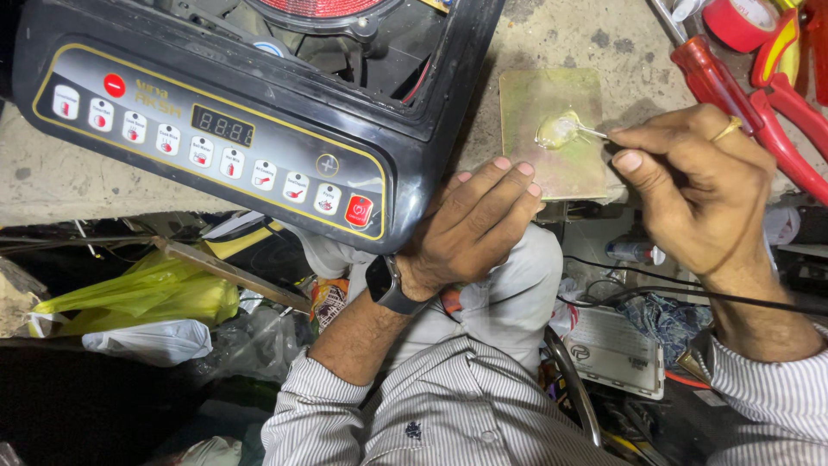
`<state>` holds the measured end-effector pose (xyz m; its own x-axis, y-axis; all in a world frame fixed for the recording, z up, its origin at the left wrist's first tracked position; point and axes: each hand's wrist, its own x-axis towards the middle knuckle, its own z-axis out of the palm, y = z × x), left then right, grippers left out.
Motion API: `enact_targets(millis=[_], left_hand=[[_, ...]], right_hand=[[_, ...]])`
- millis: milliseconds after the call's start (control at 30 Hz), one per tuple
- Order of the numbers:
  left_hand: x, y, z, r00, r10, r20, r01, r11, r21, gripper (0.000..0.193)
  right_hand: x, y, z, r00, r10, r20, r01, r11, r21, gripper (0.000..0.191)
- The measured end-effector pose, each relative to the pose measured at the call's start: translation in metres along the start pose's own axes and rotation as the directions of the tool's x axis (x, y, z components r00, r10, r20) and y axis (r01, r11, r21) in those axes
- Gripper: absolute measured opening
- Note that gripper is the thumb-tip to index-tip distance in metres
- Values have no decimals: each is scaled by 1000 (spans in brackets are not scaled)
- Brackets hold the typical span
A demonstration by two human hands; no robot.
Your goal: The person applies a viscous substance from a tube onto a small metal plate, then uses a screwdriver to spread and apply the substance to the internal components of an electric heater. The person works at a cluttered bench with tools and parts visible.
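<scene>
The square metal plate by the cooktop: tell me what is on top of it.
On the metal plate sits a blob of clear, glossy paste, with a thin tool from the right hand dipped in. The left hand's fingertips cover its lower left edge.

Our left hand point(470, 229) lies palm down, fingers stretched forward and close together, wrist bent slightly, forearm bare below a rolled striped sleeve. Our right hand point(694, 194) is curled, thumb and forefinger pinched tight at the tips, knuckles up, a ring on one finger. Both forearms angle inward from below.
</scene>
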<state>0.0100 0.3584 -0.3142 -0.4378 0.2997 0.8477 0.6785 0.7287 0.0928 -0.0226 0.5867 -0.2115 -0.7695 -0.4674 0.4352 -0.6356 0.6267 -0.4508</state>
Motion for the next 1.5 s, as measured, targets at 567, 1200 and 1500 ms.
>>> enact_targets(millis=[567, 1200, 1500], left_hand=[[9, 16, 32, 1000, -23, -7, 23, 1000, -9, 12], [12, 34, 49, 1000, -13, 12, 13, 1000, -28, 13], [11, 46, 54, 1000, -25, 6, 25, 999, -28, 13]], right_hand=[[-20, 31, -8, 996, -75, -37, 72, 994, -80, 17], [-46, 47, -15, 993, -100, -65, 88, 982, -165, 15], [-48, 43, -18, 994, -78, -77, 66, 986, -154, 12]])
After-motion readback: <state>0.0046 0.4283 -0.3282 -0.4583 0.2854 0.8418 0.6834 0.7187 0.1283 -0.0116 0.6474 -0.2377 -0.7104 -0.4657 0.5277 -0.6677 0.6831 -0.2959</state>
